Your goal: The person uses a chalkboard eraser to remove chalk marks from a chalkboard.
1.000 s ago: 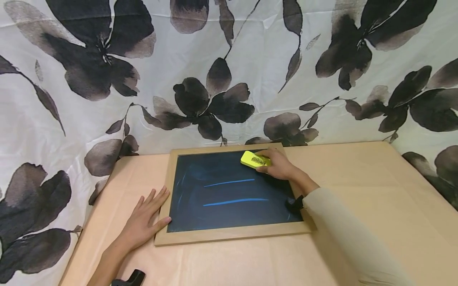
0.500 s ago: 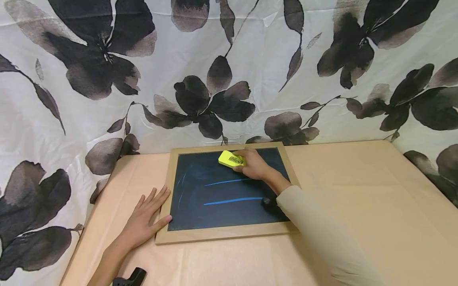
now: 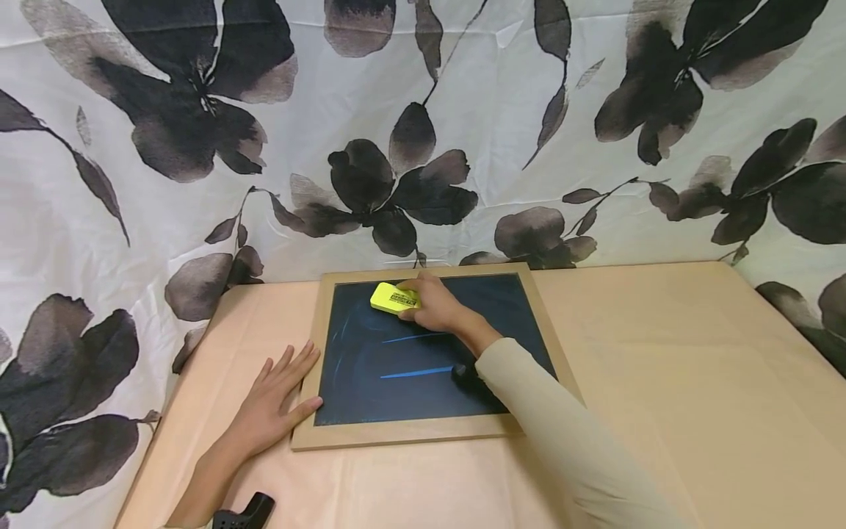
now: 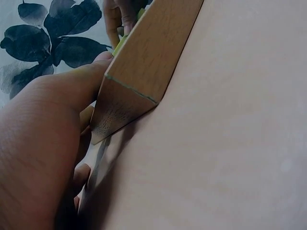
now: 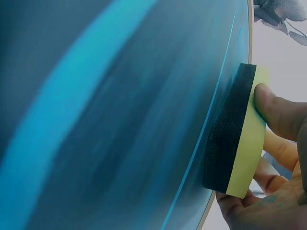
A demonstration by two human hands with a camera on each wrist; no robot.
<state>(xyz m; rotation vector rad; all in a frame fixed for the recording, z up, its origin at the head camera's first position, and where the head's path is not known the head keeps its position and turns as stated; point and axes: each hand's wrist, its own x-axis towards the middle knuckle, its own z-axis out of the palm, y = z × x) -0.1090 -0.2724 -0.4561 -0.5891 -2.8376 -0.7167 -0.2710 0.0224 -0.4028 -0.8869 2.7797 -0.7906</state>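
A small chalkboard (image 3: 410,404) with a light wooden frame (image 3: 403,433) lies on the table in the head view. Two blue chalk lines cross it, a thin upper one and a thicker lower one (image 3: 416,372), both partly covered by my right arm. My right hand (image 3: 432,305) grips a yellow eraser (image 3: 393,297) near the board's upper left. In the right wrist view, the eraser's dark felt side (image 5: 230,129) faces the board. My left hand (image 3: 271,404) lies spread at the frame's left side, its thumb on the frame; the left wrist view shows the frame corner (image 4: 122,96) beside it.
The table's pale covering (image 3: 661,353) surrounds the board. Behind it hangs a white cloth (image 3: 496,95) with dark flowers. A black device (image 3: 244,512) sits at my left wrist. Faint blue smears (image 3: 340,345) mark the board's left part.
My right hand has slid the eraser leftward along the board's upper part, from the right of centre to the upper left. The left hand has stayed at the frame.
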